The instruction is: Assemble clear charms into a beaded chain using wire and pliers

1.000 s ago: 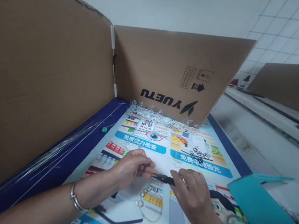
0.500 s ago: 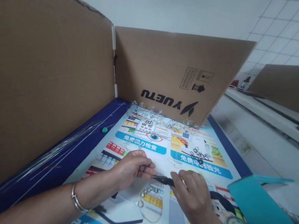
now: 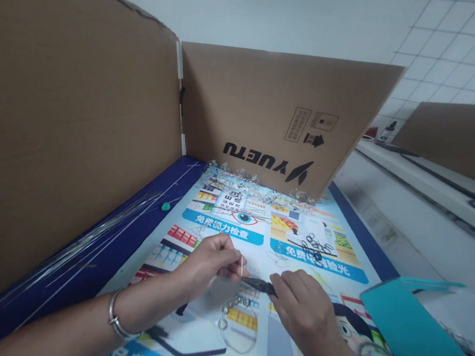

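My right hand [image 3: 303,307] is wrapped round the handles of dark pliers [image 3: 258,285], whose jaws point left. At the tips of those jaws, my left hand [image 3: 218,261] is closed in a pinch. A short piece of thin, bright wire [image 3: 241,265] stands up between its fingers and the plier tips. Below the pliers is a loop of thin wire with several clear round beads [image 3: 223,322]; whether it hangs or lies on the printed sheet [image 3: 197,329], I cannot tell. A silver bangle [image 3: 116,316] circles my left wrist.
Cardboard panels [image 3: 276,100] stand at the back and left. Long thin wires [image 3: 98,240] lie along the left edge. Small wire-and-bead pieces [image 3: 257,190] line the back. Black loops [image 3: 317,248] lie right of centre. A teal box [image 3: 431,344] holds dark wire pieces at right.
My left hand has shifted slightly up, its fingers more curled. A short upright wire now shows beside the plier tips. The pliers and right hand have barely moved.
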`<action>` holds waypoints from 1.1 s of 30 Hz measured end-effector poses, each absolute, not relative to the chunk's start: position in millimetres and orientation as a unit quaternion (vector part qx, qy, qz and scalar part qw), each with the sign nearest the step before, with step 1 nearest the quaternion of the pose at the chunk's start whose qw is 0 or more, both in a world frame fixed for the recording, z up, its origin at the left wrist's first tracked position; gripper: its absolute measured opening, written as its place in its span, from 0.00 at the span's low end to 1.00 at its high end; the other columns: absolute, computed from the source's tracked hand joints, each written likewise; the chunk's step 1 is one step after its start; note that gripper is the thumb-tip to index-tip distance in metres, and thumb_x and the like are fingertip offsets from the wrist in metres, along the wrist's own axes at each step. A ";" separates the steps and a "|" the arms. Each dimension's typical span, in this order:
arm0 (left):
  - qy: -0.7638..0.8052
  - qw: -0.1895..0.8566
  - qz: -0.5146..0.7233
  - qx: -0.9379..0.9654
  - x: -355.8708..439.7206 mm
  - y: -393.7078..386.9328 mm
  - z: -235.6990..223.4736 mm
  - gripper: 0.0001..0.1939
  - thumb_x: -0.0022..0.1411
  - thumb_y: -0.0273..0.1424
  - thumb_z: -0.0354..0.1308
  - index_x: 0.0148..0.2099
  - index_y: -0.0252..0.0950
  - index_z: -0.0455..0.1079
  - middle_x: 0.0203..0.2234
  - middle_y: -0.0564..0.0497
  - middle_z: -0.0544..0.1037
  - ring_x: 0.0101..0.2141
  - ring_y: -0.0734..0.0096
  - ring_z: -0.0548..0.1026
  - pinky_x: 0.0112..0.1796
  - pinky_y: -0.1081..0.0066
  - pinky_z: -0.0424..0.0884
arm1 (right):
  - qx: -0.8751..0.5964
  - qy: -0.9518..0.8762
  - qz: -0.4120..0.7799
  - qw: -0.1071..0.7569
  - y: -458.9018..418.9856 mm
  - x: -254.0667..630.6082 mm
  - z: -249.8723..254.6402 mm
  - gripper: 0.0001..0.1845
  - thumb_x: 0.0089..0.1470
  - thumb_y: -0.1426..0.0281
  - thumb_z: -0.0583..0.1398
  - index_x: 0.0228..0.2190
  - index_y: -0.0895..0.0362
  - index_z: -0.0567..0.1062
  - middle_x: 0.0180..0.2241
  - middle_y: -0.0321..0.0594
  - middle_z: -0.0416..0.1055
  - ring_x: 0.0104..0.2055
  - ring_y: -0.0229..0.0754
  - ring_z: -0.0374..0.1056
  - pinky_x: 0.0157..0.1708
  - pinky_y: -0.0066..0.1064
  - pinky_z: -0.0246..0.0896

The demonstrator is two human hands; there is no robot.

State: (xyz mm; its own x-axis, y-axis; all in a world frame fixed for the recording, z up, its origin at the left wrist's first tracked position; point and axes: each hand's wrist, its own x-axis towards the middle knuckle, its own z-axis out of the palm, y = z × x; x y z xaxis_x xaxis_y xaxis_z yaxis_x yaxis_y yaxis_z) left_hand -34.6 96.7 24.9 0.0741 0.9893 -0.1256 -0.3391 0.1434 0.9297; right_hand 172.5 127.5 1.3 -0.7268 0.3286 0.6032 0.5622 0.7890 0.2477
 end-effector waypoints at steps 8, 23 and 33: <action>0.433 0.551 0.510 0.498 -36.8 95.0 28.7 0.08 0.54 0.29 0.53 0.25 0.34 0.58 0.25 0.49 0.73 0.29 0.70 0.74 0.29 0.72 0.68 | -0.292 -0.918 -0.116 0.242 127.3 172.1 0.5 0.10 0.55 0.67 0.52 0.26 0.56 0.69 0.22 0.37 0.64 0.27 0.38 0.60 0.27 0.29 0.51; 0.479 0.576 0.514 0.418 -39.1 102.5 25.8 0.09 0.51 0.29 0.54 0.24 0.35 0.56 0.25 0.49 0.73 0.27 0.68 0.75 0.26 0.71 0.69 | -0.298 -0.891 -0.171 0.298 128.7 171.3 3.5 0.08 0.52 0.70 0.55 0.34 0.60 0.71 0.29 0.44 0.67 0.35 0.45 0.61 0.34 0.36 0.54; 0.461 0.651 0.509 0.322 -26.0 94.4 12.2 0.11 0.47 0.29 0.57 0.25 0.35 0.55 0.24 0.50 0.74 0.26 0.70 0.75 0.25 0.75 0.67 | -0.210 -0.879 -0.325 0.278 110.8 167.1 4.2 0.11 0.51 0.78 0.53 0.37 0.59 0.70 0.33 0.45 0.69 0.36 0.46 0.61 0.38 0.41 0.54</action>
State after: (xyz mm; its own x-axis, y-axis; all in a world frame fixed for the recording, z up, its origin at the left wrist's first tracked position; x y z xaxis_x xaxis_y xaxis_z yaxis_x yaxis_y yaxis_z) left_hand -26.0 94.4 12.2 0.0559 0.9606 -0.2723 -0.3659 0.2735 0.8896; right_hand 167.1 110.8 4.2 -0.7574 0.1884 0.6252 0.5495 0.7011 0.4544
